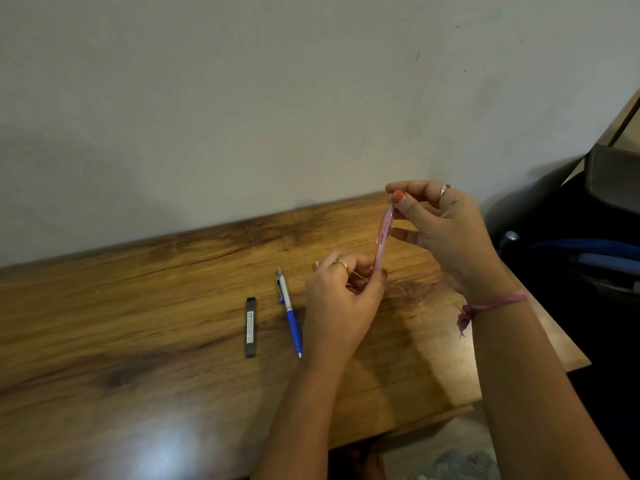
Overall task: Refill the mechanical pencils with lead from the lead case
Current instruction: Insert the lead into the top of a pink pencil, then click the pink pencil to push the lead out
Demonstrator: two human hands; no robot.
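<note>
Head view only, looking down at a brown wooden table (138, 323) set against a pale wall (242, 98). Pink mechanical pencil (383, 233) held up off the table, nearly upright, between both hands. Right hand (446, 233) up high, thumb and first finger pinching the top end of the pink pencil, other fingers loosely spread, a ring on one of them, a pink thread bracelet (491, 304) round the wrist. Left hand (341, 303) lower down, fingers curled and pinching the bottom end, a ring there too. Blue and white mechanical pencil (290, 313) lying flat on the table just left of the left hand, touched by nobody. Dark lead case (250, 327) lying flat just left of that pencil, near it but not touching, looking shut as far as can be told. No lead seen anywhere outside the case. Probably near the start of the job: pink pencil maybe about to be opened at the top, too small to tell if the cap is off. Left to do, most likely: open the case, drop lead into the pink pencil, close it, then the same for the blue one. Dark bag or chair (571, 237) off to the right, past the table edge.
</note>
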